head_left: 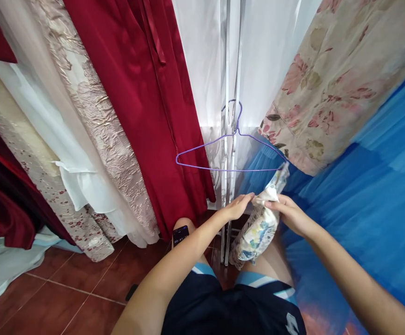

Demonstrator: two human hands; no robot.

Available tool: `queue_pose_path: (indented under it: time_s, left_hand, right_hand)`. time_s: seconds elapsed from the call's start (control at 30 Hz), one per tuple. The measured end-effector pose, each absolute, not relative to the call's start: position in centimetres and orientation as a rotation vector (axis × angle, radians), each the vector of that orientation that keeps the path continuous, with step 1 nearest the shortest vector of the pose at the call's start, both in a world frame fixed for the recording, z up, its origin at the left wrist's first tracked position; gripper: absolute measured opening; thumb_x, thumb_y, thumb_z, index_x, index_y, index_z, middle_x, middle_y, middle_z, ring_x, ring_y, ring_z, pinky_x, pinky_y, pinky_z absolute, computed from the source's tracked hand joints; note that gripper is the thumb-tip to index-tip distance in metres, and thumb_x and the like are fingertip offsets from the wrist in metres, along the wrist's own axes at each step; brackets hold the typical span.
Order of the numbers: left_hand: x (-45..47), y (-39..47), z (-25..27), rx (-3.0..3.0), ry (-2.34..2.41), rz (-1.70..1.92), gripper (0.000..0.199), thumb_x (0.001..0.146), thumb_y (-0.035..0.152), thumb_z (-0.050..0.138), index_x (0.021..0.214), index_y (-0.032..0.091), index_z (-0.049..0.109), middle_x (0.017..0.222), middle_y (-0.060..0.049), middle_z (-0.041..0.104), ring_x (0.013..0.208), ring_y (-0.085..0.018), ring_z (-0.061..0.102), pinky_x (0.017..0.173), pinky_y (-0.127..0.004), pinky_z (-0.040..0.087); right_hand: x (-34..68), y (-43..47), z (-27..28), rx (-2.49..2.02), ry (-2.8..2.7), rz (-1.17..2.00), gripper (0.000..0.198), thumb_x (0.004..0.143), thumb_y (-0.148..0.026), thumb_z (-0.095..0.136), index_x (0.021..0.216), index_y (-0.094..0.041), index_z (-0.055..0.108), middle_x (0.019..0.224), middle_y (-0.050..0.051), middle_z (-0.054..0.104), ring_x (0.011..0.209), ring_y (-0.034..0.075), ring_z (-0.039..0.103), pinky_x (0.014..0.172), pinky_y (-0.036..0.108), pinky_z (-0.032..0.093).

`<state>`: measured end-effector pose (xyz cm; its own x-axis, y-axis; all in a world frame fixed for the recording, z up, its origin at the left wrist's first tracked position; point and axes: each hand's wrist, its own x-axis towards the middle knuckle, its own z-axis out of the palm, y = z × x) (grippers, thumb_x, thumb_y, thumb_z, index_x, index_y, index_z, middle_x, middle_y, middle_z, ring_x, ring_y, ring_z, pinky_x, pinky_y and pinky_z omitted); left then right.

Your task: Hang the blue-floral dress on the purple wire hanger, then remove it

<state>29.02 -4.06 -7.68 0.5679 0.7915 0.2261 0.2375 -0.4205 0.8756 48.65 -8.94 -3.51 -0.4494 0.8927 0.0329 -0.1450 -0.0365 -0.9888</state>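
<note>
The floral cloth (260, 223) was held below the hanger (230, 149), pinched at its top edge by the left hand (239, 205) and right hand (289, 214). It was judged light, soft and limp; the top edge was best gripped.

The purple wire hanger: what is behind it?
Behind the purple wire hanger stand white metal poles and a white curtain. What its hook hangs on cannot be made out. The floral cloth covers the poles' lower part.

Phone (180, 235) readout unreadable (too small).
</note>
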Motion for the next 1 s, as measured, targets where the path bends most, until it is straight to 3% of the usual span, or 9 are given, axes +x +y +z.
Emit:
queue_pose_path:
  time_s: [0.1,0.2,0.3,0.4,0.5,0.6,0.77,0.83,1.0]
  left_hand:
    - [27.0,-4.9,-9.1,2.041,0.877,0.743,0.06,0.102,0.058,0.024,0.082,0.016,0.061,0.089,-0.006,0.067,0.088,-0.02,0.061,0.087,-0.032,0.046]
    - [23.4,-5.4,-9.3,2.23,0.941,0.628,0.059,0.096,0.064,0.042,0.068,0.015,0.059,0.075,-0.004,0.061,0.075,-0.017,0.058,0.076,-0.028,0.044]
    - [18.8,-5.8,-8.4,2.414,1.027,0.496,0.055,0.093,0.059,0.052,0.062,0.015,0.059,0.068,-0.001,0.061,0.068,-0.014,0.056,0.087,-0.031,0.041]
    - [14.0,-6.2,-6.5,2.554,1.193,0.38,0.041,0.095,0.048,0.055,0.069,0.017,0.067,0.076,-0.001,0.069,0.075,-0.016,0.06,0.098,-0.036,0.036]
    - [10.2,-6.3,-4.1,2.656,1.421,0.401,0.024,0.095,0.039,0.056,0.09,0.023,0.073,0.097,-0.004,0.073,0.095,-0.022,0.061,0.092,-0.035,0.038]
    - [8.0,-5.6,-1.7,2.627,1.725,0.435,0.022,0.093,0.038,0.056,0.107,0.027,0.07,0.106,-0.005,0.072,0.1,-0.026,0.057,0.087,-0.036,0.04]
    - [7.2,-2.2,1.8,2.528,1.811,0.575,0.015,0.09,0.03,0.053,0.086,0.021,0.064,0.089,-0.005,0.068,0.083,-0.023,0.056,0.077,-0.033,0.043]
    - [7.7,-1.1,3.1,2.558,1.768,0.737,0.013,0.089,0.025,0.052,0.078,0.019,0.058,0.078,-0.004,0.063,0.074,-0.02,0.054,0.073,-0.032,0.042]
    - [11.2,-0.8,5.6,2.553,1.49,1.039,0.001,0.085,0.019,0.053,0.085,0.019,0.054,0.082,-0.001,0.061,0.075,-0.017,0.055,0.071,-0.028,0.043]
  right_hand:
    - [50.0,-9.0,-2.0,-0.854,-1.408,1.567,0.029,0.078,-0.038,0.079,0.099,-0.019,0.075,0.087,0.005,0.076,0.074,0.019,0.069,0.072,0.029,0.053]
    - [51.3,-8.5,-1.1,-0.913,-1.425,1.491,0.03,0.077,-0.039,0.081,0.099,-0.02,0.075,0.083,0.004,0.076,0.068,0.018,0.068,0.062,0.026,0.052]
    - [52.0,-7.7,-0.9,-0.959,-1.511,1.394,0.03,0.077,-0.04,0.082,0.097,-0.02,0.073,0.078,0.003,0.074,0.063,0.017,0.066,0.055,0.024,0.049]
    - [51.9,-6.4,-1.0,-0.963,-1.564,1.267,0.031,0.077,-0.041,0.081,0.097,-0.019,0.073,0.081,0.003,0.074,0.066,0.018,0.067,0.058,0.026,0.05]
    - [51.0,-5.1,-1.0,-0.971,-1.637,1.149,0.034,0.078,-0.044,0.08,0.1,-0.018,0.073,0.088,0.005,0.075,0.072,0.02,0.067,0.063,0.028,0.051]
    - [49.4,-3.7,-0.7,-0.952,-1.707,1.032,0.034,0.079,-0.045,0.078,0.1,-0.019,0.073,0.092,0.005,0.075,0.075,0.02,0.066,0.066,0.028,0.051]
    - [46.9,-0.7,-0.1,-0.915,-1.709,0.913,0.04,0.081,-0.051,0.072,0.102,-0.017,0.071,0.091,0.005,0.073,0.073,0.02,0.064,0.065,0.029,0.05]
    - [46.4,0.6,-0.2,-0.972,-1.716,0.82,0.043,0.08,-0.056,0.069,0.094,-0.015,0.071,0.083,0.005,0.071,0.069,0.019,0.06,0.06,0.028,0.047]
    - [45.6,1.6,-1.5,-1.105,-1.854,0.642,0.047,0.083,-0.059,0.062,0.07,-0.014,0.064,0.059,0.001,0.056,0.056,0.015,0.047,0.052,0.026,0.035]
